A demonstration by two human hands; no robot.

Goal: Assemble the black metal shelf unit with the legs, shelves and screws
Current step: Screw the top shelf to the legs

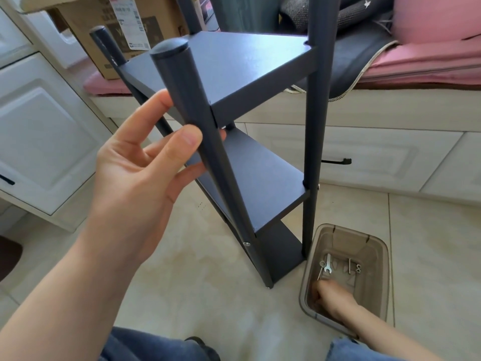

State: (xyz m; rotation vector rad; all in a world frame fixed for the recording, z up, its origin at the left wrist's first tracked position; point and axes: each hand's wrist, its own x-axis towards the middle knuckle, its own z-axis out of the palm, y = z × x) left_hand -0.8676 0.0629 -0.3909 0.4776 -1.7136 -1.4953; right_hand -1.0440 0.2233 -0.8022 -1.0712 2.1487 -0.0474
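Two hands worked: our left hand (145,162) pinched the black metal shelf unit's (250,74) round leg (205,142); our right hand (330,295), grip unclear, reached into the translucent brown plastic bin (374,246) at five o'clock.

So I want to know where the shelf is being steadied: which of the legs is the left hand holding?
The nearest leg, the one with the round cap closest to the camera. The left hand holds it between thumb and fingers just below the top shelf; the other legs are untouched.
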